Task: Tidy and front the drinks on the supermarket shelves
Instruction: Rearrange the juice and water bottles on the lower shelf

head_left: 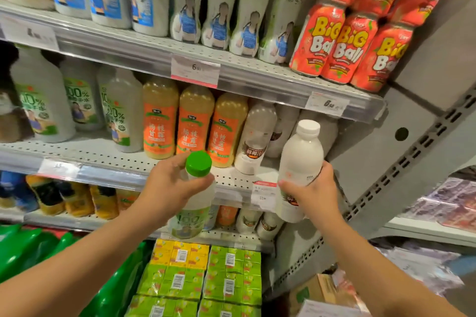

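Note:
My left hand [170, 185] grips a green-capped coconut water bottle [194, 213] by its neck, held in front of the middle shelf [103, 154]. My right hand [311, 193] holds a white-capped coconut milk bottle [300, 162] upright, just off the shelf's right end. On that shelf stand three orange-labelled juice bottles [190, 126], with a matching white coconut milk bottle [255, 139] beside them and more behind it. Green-labelled coconut water bottles [43, 103] stand at the shelf's left.
The top shelf [154, 46] carries tall white bottles and red Big Ball cans [342, 49]. Below are smaller bottles, then stacked yellow and green drink cartons [206, 278]. A grey upright [401, 162] bounds the shelves on the right. Price tags hang on the shelf rails.

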The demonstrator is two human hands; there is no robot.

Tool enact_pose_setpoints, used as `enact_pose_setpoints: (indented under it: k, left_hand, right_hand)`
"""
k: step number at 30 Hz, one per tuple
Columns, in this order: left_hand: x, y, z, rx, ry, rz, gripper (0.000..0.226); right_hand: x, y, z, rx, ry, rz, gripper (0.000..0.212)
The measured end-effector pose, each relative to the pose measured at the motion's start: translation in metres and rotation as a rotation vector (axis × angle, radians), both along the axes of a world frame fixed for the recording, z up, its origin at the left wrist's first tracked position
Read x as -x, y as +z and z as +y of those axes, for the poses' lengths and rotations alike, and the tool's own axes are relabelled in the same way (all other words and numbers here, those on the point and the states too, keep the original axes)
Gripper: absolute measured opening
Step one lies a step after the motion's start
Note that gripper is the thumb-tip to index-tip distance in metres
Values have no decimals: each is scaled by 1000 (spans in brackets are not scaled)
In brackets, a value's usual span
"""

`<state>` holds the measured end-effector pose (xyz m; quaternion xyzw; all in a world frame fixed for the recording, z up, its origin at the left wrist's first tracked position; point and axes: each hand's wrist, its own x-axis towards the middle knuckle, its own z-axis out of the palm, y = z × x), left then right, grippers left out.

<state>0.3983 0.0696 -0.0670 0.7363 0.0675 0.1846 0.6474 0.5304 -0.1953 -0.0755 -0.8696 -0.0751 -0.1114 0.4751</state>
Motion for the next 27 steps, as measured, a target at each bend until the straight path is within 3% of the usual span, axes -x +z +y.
enact_pose_setpoints:
  k: [12,27]
  left_hand:
    - [16,-14,21,-96,77,59,19]
    - [9,-36,28,-9,58,74,34]
  right_hand:
    - [-52,-11,30,-24,63,-40,89]
    - [-97,-33,48,-254,-206,32,83]
